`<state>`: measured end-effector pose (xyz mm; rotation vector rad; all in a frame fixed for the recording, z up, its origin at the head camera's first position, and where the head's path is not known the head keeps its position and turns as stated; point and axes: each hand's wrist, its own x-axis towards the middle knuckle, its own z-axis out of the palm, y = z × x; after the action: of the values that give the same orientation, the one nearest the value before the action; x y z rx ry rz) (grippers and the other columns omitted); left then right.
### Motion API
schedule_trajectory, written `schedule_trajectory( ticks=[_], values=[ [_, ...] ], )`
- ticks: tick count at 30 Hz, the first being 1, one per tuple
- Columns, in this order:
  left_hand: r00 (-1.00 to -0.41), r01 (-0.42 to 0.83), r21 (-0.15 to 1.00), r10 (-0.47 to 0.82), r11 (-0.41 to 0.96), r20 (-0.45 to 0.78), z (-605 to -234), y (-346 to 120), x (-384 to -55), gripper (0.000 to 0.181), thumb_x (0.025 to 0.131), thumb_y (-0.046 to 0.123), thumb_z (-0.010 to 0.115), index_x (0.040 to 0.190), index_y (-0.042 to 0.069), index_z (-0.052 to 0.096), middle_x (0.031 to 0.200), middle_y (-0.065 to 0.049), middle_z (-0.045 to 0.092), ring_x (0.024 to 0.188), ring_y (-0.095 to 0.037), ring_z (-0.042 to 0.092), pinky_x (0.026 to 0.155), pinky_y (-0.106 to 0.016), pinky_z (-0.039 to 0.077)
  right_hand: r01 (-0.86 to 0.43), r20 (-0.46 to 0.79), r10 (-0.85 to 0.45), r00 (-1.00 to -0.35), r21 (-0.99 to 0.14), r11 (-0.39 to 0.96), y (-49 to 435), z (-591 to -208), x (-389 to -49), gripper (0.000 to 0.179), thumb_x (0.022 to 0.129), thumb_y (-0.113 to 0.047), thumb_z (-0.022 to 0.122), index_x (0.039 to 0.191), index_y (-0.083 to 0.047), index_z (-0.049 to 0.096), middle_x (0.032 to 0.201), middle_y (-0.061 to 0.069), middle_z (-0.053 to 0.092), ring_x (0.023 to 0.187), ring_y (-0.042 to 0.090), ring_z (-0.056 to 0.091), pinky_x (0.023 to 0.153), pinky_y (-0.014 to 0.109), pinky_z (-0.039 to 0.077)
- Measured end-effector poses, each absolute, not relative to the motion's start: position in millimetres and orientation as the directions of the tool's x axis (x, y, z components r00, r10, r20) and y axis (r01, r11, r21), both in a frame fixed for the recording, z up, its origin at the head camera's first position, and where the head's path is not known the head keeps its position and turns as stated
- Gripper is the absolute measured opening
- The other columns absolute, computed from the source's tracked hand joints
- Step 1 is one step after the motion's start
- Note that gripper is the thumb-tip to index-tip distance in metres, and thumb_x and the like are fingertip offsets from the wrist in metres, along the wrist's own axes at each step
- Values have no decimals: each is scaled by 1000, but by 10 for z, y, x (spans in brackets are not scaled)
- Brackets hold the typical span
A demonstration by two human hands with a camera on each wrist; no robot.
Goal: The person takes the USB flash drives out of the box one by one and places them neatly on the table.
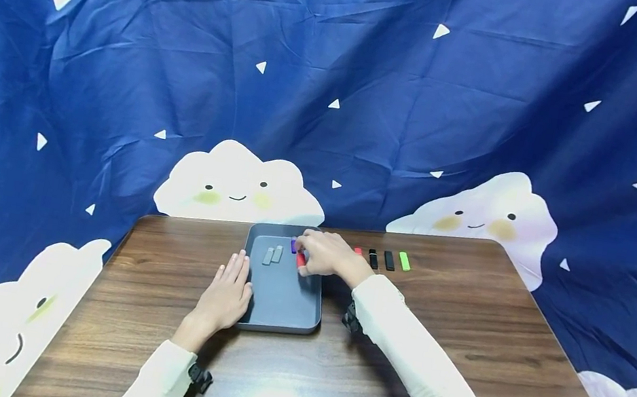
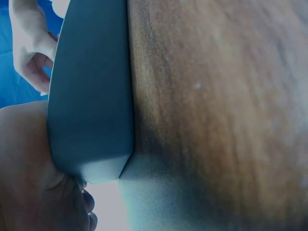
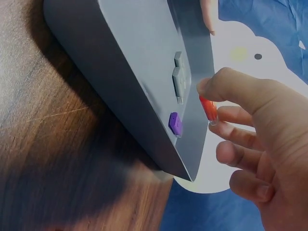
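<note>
My right hand (image 1: 325, 254) pinches a red USB stick (image 3: 209, 107) between thumb and fingers, over the far right part of a grey tray (image 1: 284, 303). In the right wrist view the stick's clear end points away from the thumb. Close by, a purple USB stick (image 3: 175, 124) lies in the tray. Two grey USB sticks (image 1: 272, 255) lie side by side to its left. My left hand (image 1: 226, 294) rests along the tray's left edge with fingers straight. Seen from the left wrist, the tray's outer wall (image 2: 91, 86) is right beside that palm.
To the right of the tray, a row of sticks lies on the wooden table (image 1: 459, 329): a red one (image 1: 358, 251) partly behind my right wrist, two black ones (image 1: 389, 260) and a green one (image 1: 404, 261). A blue curtain (image 1: 342, 37) hangs behind the table's far edge.
</note>
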<state>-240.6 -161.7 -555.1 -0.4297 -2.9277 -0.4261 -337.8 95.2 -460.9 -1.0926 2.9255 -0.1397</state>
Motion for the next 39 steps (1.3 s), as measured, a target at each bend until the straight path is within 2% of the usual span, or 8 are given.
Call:
schedule_trajectory(
  ticks=[7,18,33,39],
  values=[
    [-951,294,257,255,921,172,-5558,-1634,-2423,63,113,22,37,164,-11,23,176,-25,16,165,-43,18,132,-62,23,-665,46,-664,-746,-70,743,982,-4570,-3359,46,84,-38,82,125,-20,74,111,-2,66,84,19,61,78,41,59],
    [-948,303,294,255,906,193,-5502,-1607,-2387,63,110,20,37,163,-13,26,175,-29,20,162,-48,22,131,-65,23,-670,50,-668,-743,-67,740,1001,-4501,-3307,47,85,-36,82,128,-19,73,113,-1,66,84,20,60,79,43,59],
    [-951,294,255,255,921,175,-5558,-1630,-2417,63,112,22,39,164,-11,25,176,-25,18,164,-43,20,132,-62,23,-685,68,-681,-729,-60,726,1092,-4483,-3265,45,84,-38,82,124,-18,74,108,0,65,79,19,58,70,40,55],
    [-952,293,263,255,919,171,-5557,-1629,-2419,63,113,22,39,164,-11,24,176,-25,17,164,-44,20,132,-62,23,-683,66,-680,-730,-60,728,1157,-4480,-3245,49,84,-38,81,128,-17,73,112,1,66,77,19,58,71,41,56]
  ],
)
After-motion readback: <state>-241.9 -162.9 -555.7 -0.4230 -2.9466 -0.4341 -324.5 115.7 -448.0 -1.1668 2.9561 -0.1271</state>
